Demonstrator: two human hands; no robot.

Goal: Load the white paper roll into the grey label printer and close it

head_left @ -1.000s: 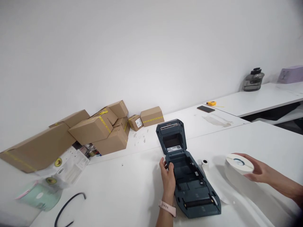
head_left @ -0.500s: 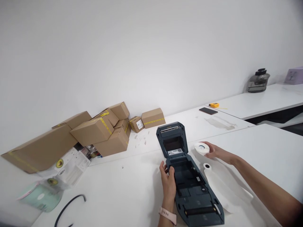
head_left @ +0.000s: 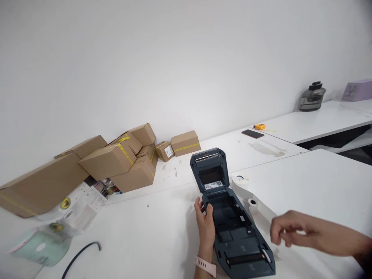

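A dark blue-grey label printer (head_left: pixel 229 221) lies on the white table with its lid (head_left: pixel 209 170) raised. My left hand (head_left: pixel 207 223) grips its left edge near the hinge, thumb on top. To the printer's right stands a white paper roll (head_left: pixel 238 179), and a strip of paper trails from it towards me. A smaller roll with a black core (head_left: pixel 252 203) is beside that strip. Over the lower part of the paper hangs my right hand (head_left: pixel 293 228), slightly blurred, with fingers loosely bent and apart. Nothing shows in them.
Cardboard boxes (head_left: pixel 107 162) are piled at the back left. Nearer stand a clear pouch (head_left: pixel 84 209), a mint-green container (head_left: pixel 46 248) and a black cable (head_left: pixel 78 255). A phone (head_left: pixel 252 133), a yellow tape measure (head_left: pixel 259 126) and a dark bottle (head_left: pixel 312 97) are at the back right.
My right hand has let go of the larger white roll and moved down and right, towards me. My left hand stays on the printer. The view has shifted slightly.
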